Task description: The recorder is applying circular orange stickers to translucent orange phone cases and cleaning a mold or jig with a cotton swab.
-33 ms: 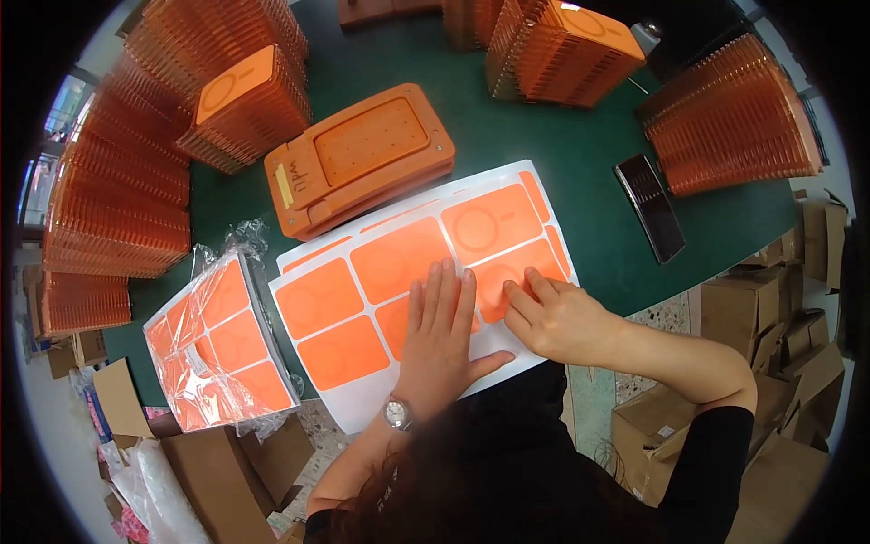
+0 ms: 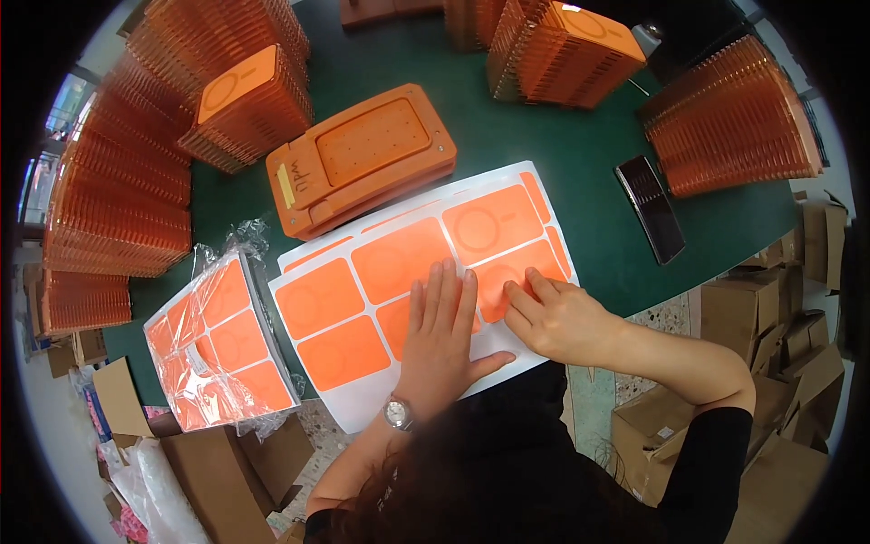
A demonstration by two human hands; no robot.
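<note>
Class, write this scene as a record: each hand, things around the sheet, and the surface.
Left hand: palm down, flat on the orange-panelled sheet
Right hand: curled, touching the same sheet; whether it pinches is unclear
Beyond the sheet: orange block with a recessed top
Left of sheet: plastic-wrapped pack
Right of sheet: dark phone
Surface: green table

White sheet (image 2: 494,340) bearing rounded orange panels (image 2: 401,257) separated by white gaps lies flat and aslant on the green counter (image 2: 544,136).

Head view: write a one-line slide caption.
Left hand flat and right hand curled on a sheet of orange stickers, a recessed orange fixture just beyond, plastic-wrapped sheets to the left.
</note>
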